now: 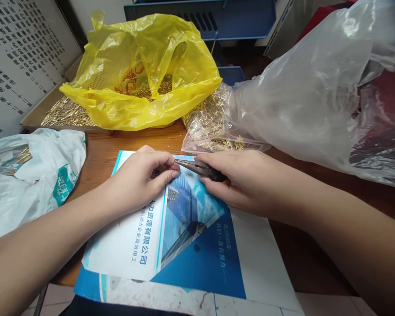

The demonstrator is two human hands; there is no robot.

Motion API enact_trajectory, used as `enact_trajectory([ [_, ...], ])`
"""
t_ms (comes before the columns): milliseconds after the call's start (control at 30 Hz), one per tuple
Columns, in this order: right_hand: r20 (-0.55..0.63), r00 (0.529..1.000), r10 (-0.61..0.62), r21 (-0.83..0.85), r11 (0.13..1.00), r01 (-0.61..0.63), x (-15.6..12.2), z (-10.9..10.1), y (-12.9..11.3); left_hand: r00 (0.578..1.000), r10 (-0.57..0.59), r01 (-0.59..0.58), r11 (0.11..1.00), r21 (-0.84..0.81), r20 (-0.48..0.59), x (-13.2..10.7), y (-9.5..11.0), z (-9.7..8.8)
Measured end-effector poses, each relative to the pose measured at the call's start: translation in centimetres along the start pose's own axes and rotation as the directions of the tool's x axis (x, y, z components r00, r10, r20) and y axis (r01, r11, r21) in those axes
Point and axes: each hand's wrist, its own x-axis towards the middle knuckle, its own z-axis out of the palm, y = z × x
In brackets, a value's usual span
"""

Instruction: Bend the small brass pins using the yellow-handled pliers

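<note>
My right hand (pixel 242 182) is closed around dark needle-nose pliers (pixel 197 167), whose tips point left toward my left hand. My left hand (pixel 141 177) rests on a blue-and-white printed brochure (pixel 191 245), its fingers pinched together near the plier tips; whatever they pinch is too small to make out. Both hands meet over the brochure's top edge on the wooden desk (pixel 102 151).
A yellow plastic bag (pixel 141 74) lies over a cardboard tray of small brass pins (pixel 66 114) behind the hands. A clear zip bag of pins (pixel 213 125) and a large clear bag (pixel 316 87) lie at the right. A white bag (pixel 29 175) is at the left.
</note>
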Motion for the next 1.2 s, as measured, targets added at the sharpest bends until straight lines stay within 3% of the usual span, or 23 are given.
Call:
enact_trajectory([
  [167, 0.001, 0.997, 0.072, 0.053, 0.996, -0.072, -0.1, 0.0, -0.3, 1.0, -0.022, 0.022, 1.0, -0.016, -0.001, 0.0, 0.2, -0.1],
  [300, 0.003, 1.0, 0.01, 0.07, 0.997, -0.01, 0.0, 0.0, -0.7, 1.0, 0.024, -0.024, 1.0, -0.001, -0.015, 0.2, 0.2, 0.0],
  [467, -0.082, 0.996, -0.035, 0.084, 0.996, 0.042, 0.0, 0.1, -0.6, 0.998, 0.057, -0.057, 0.997, -0.042, -0.002, 0.3, 0.3, 0.0],
  [600, -0.005, 1.0, -0.028, 0.049, 0.998, 0.028, -0.1, 0.4, -0.4, 0.998, 0.057, -0.057, 0.998, -0.037, -0.012, 0.3, 0.3, 0.0],
  [733, -0.038, 0.999, -0.031, 0.041, 0.999, 0.032, 0.1, 0.1, -0.6, 0.999, 0.048, -0.048, 0.999, -0.02, 0.008, 0.4, 0.2, -0.1],
  [900, 0.032, 0.999, -0.01, 0.044, 0.999, 0.009, 0.2, 0.0, -0.9, 0.999, 0.045, -0.045, 0.999, 0.016, 0.013, 0.4, 0.3, -0.1],
  [1067, -0.053, 0.998, -0.023, 0.076, 0.997, 0.027, 0.1, 0.2, -1.0, 0.998, 0.038, -0.039, 0.999, 0.025, 0.042, 0.5, 0.3, 0.0],
  [1200, 0.002, 1.0, -0.012, 0.076, 0.997, 0.012, 0.1, 0.1, -1.1, 0.998, 0.045, -0.046, 0.999, 0.029, 0.037, 0.5, 0.2, 0.0],
])
